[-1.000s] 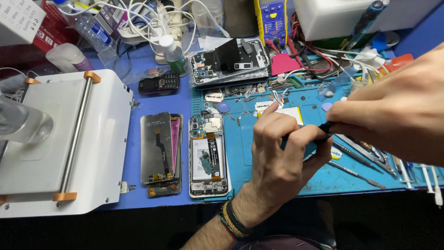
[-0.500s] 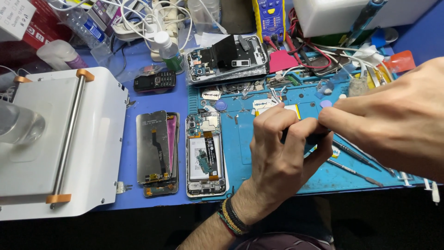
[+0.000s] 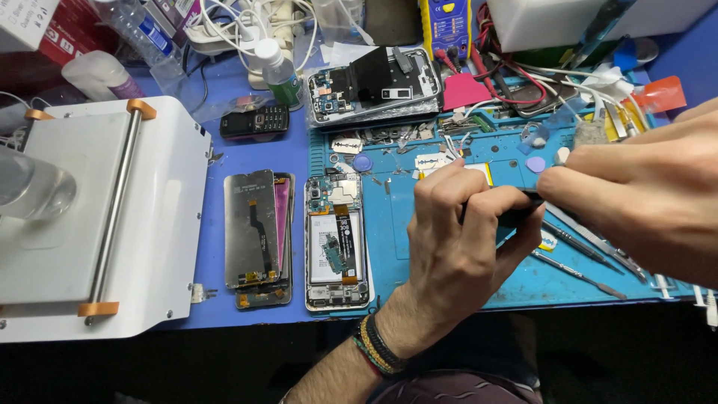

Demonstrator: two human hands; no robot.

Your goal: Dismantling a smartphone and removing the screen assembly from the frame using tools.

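**Bench Layout and Hand Position During Small-Part Handling**

At the far left of the bench (image 3: 247,153) stands a white flat-topped machine (image 3: 97,217) with a metal bar held by orange end caps. Just right of it lies a stack of detached phone screens (image 3: 258,238), face down, with a small black keypad phone (image 3: 256,120) further back. Next comes an opened phone (image 3: 338,243), back cover off, its board and battery exposed, lying on the left edge of a blue work mat (image 3: 396,224). Behind it, a second opened phone frame (image 3: 374,88) rests at the rear of the mat.

The left hand (image 3: 467,247), with braided bands on the wrist, is curled closed around a small dark object (image 3: 516,213) above the centre of the mat. The right hand (image 3: 643,202) meets it from the right, fingertips pinched narrow on the same object. What the object is cannot be told; the fingers hide most of it.

Metal tweezers and picks (image 3: 591,251) lie on the mat below the right hand.
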